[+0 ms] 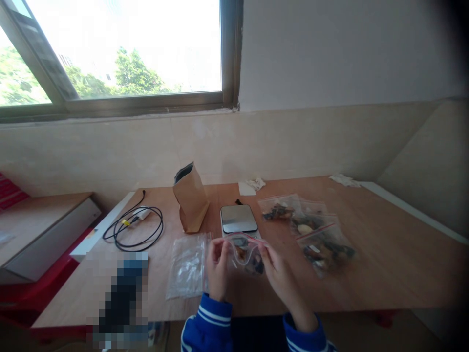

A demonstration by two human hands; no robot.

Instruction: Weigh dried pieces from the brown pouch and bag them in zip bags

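A person in blue sleeves with white stripes holds a small clear zip bag (245,253) up between both hands, just in front of a digital kitchen scale (239,219) on a wooden table (384,259). The left hand (217,266) pinches the bag's left upper corner with fingers closed on the plastic; the right hand (275,271) pinches the right upper corner the same way. The bag's red-striped zip edge faces up and toward the scale, its long axis running left to right between the two hands, with the pouch sagging below. Dark and pale pieces sit in the bottom of the bag; what they are is too blurred to tell.

Left of the scale stands a brown paper pouch (191,199), upright and open at the top, leaning slightly. Farther left of the scale lies a coiled black cable (136,229) with a white plug. In front of the scale and to its left, a stack of empty clear bags (186,266) lies flat on the table, just beside the left hand. Right of the scale lie several filled zip bags (311,232), overlapping one another. Behind the scale, near the wall, are crumpled white paper scraps (252,186).
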